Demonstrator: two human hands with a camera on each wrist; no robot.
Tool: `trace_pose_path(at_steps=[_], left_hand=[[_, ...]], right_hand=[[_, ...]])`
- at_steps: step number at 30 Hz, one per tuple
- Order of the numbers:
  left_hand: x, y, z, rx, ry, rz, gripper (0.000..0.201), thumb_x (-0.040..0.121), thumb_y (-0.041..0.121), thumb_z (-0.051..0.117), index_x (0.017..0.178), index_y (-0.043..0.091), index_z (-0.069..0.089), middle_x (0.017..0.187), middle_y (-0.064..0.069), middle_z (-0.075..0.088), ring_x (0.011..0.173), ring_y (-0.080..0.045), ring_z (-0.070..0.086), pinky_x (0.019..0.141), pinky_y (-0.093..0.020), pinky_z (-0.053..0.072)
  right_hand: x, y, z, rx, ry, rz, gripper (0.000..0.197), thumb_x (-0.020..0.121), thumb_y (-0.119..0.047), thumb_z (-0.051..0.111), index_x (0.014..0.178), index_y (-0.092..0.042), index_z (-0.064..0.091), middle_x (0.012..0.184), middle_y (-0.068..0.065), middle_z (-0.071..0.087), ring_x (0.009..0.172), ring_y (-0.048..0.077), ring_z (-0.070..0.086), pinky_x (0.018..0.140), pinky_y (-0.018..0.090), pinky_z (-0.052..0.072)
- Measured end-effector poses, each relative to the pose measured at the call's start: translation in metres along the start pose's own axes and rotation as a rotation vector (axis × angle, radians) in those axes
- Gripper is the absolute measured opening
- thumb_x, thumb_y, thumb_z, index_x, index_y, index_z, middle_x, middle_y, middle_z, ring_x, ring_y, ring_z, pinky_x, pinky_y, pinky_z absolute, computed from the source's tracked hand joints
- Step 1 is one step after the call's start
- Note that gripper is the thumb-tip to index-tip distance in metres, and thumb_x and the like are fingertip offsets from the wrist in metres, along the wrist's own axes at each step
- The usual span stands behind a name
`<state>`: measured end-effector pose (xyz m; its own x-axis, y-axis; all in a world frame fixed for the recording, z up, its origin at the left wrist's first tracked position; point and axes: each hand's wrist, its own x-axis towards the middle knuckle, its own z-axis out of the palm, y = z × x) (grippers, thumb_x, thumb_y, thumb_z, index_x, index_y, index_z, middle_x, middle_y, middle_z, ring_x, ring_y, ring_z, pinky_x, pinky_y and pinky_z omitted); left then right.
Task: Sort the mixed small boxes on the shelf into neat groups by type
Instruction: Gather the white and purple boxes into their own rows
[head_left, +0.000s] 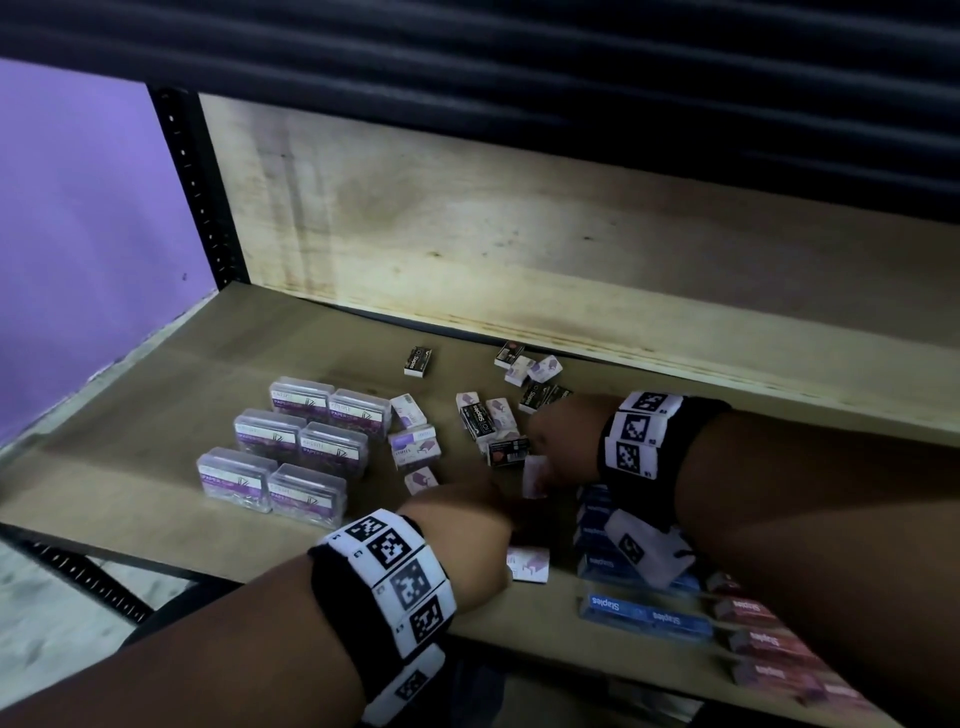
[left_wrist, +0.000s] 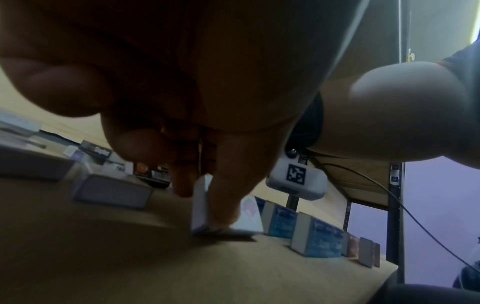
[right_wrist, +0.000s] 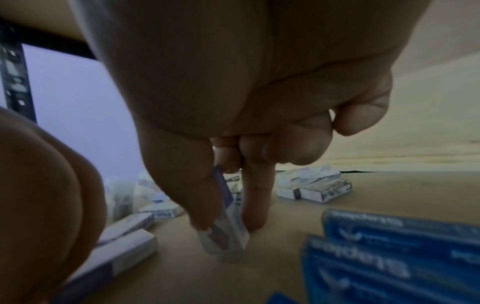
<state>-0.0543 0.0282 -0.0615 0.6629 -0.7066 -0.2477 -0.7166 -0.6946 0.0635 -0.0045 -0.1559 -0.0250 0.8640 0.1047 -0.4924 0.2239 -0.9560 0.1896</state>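
Observation:
Small white-and-purple boxes (head_left: 414, 448) and black staple boxes (head_left: 479, 420) lie mixed on the wooden shelf (head_left: 156, 415). My left hand (head_left: 470, 525) pinches one white-and-purple box (head_left: 527, 564) near the front edge. In the left wrist view that box (left_wrist: 200, 207) stands on its edge on the shelf between thumb and forefinger of the left hand (left_wrist: 200, 197). My right hand (head_left: 553, 444) pinches another white-and-purple box (head_left: 535, 475) just beyond it. In the right wrist view the right hand (right_wrist: 226, 225) holds that box (right_wrist: 228, 236) upright, low over the shelf.
Several clear paper-clip cases (head_left: 291, 447) stand grouped in two rows at the left. Blue staple boxes (head_left: 644, 616) and red staple boxes (head_left: 763, 644) are lined up at the front right. A lone black box (head_left: 418, 361) lies near the back panel (head_left: 467, 218).

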Motion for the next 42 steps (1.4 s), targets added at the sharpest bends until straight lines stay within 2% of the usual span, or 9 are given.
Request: trace_pose_path(at_steps=[3, 7, 10, 12, 18, 25, 29, 37, 42], left_hand=[[0.000, 0.001, -0.003, 0.000, -0.052, 0.048, 0.027, 0.091, 0.030, 0.052, 0.112, 0.019, 0.066, 0.110, -0.006, 0.065, 0.098, -0.028, 0.063, 0.072, -0.030, 0.040], [-0.009, -0.001, -0.006, -0.084, 0.065, 0.091, 0.020, 0.086, 0.025, 0.052, 0.103, 0.025, 0.063, 0.105, 0.005, 0.063, 0.088, -0.020, 0.059, 0.060, -0.023, 0.032], [-0.014, -0.004, -0.010, -0.109, 0.094, 0.078, 0.015, 0.083, 0.024, 0.053, 0.095, 0.027, 0.060, 0.097, 0.009, 0.060, 0.082, -0.016, 0.055, 0.051, -0.023, 0.023], [-0.016, -0.007, -0.012, -0.131, 0.071, 0.068, 0.017, 0.083, 0.026, 0.053, 0.098, 0.029, 0.061, 0.099, 0.009, 0.061, 0.086, -0.015, 0.058, 0.054, -0.024, 0.028], [-0.023, -0.015, -0.013, -0.160, 0.072, 0.044, 0.026, 0.085, 0.031, 0.055, 0.108, 0.038, 0.065, 0.109, 0.012, 0.063, 0.098, -0.014, 0.061, 0.077, -0.028, 0.051], [-0.020, -0.020, -0.013, -0.146, 0.060, -0.002, 0.021, 0.083, 0.033, 0.055, 0.100, 0.038, 0.065, 0.103, 0.009, 0.065, 0.095, -0.015, 0.062, 0.073, -0.025, 0.049], [-0.020, -0.023, -0.013, -0.162, 0.041, 0.008, 0.019, 0.081, 0.033, 0.055, 0.097, 0.041, 0.063, 0.100, 0.012, 0.065, 0.094, -0.012, 0.061, 0.073, -0.024, 0.048], [-0.021, -0.027, -0.014, -0.173, 0.017, 0.015, 0.029, 0.079, 0.036, 0.056, 0.105, 0.047, 0.065, 0.106, 0.016, 0.066, 0.099, -0.009, 0.061, 0.081, -0.026, 0.052], [-0.022, -0.025, -0.014, -0.182, 0.016, 0.018, 0.029, 0.079, 0.036, 0.056, 0.104, 0.047, 0.065, 0.110, 0.017, 0.065, 0.102, -0.009, 0.060, 0.084, -0.028, 0.053]], right_hand=[[-0.013, -0.003, -0.006, 0.068, 0.089, -0.015, 0.044, 0.088, -0.053, 0.060, 0.077, -0.011, 0.065, 0.067, 0.000, 0.053, 0.054, 0.017, 0.045, 0.047, 0.026, 0.033], [-0.034, -0.002, -0.014, 0.181, 0.241, 0.026, 0.021, 0.083, -0.042, 0.066, 0.082, -0.025, 0.055, 0.078, -0.007, 0.056, 0.065, 0.012, 0.052, 0.052, 0.025, 0.035], [-0.052, -0.004, -0.017, 0.282, 0.332, 0.049, 0.022, 0.080, -0.043, 0.062, 0.079, -0.026, 0.049, 0.075, -0.005, 0.057, 0.066, 0.014, 0.054, 0.055, 0.029, 0.039], [-0.065, -0.008, -0.016, 0.357, 0.373, 0.046, 0.022, 0.079, -0.046, 0.061, 0.081, -0.029, 0.047, 0.075, -0.007, 0.058, 0.066, 0.011, 0.054, 0.055, 0.028, 0.040], [-0.103, -0.026, 0.001, 0.487, 0.329, 0.008, 0.031, 0.080, -0.042, 0.065, 0.109, -0.042, 0.055, 0.094, -0.019, 0.065, 0.079, -0.005, 0.057, 0.069, 0.025, 0.048], [-0.122, -0.044, 0.021, 0.309, 0.304, 0.090, 0.031, 0.081, -0.039, 0.061, 0.111, -0.042, 0.059, 0.110, -0.013, 0.063, 0.098, 0.014, 0.062, 0.071, 0.025, 0.039], [-0.124, -0.054, 0.029, 0.244, 0.298, 0.080, 0.024, 0.084, -0.040, 0.058, 0.106, -0.033, 0.062, 0.105, -0.005, 0.064, 0.096, 0.022, 0.064, 0.079, 0.032, 0.050], [-0.116, -0.067, 0.036, 0.116, 0.239, 0.058, 0.016, 0.082, -0.031, 0.056, 0.096, -0.025, 0.063, 0.089, -0.002, 0.062, 0.082, 0.024, 0.062, 0.067, 0.030, 0.039], [-0.110, -0.073, 0.037, 0.054, 0.186, 0.101, 0.017, 0.080, -0.028, 0.057, 0.094, -0.025, 0.067, 0.088, -0.002, 0.066, 0.085, 0.025, 0.064, 0.087, 0.044, 0.040]])
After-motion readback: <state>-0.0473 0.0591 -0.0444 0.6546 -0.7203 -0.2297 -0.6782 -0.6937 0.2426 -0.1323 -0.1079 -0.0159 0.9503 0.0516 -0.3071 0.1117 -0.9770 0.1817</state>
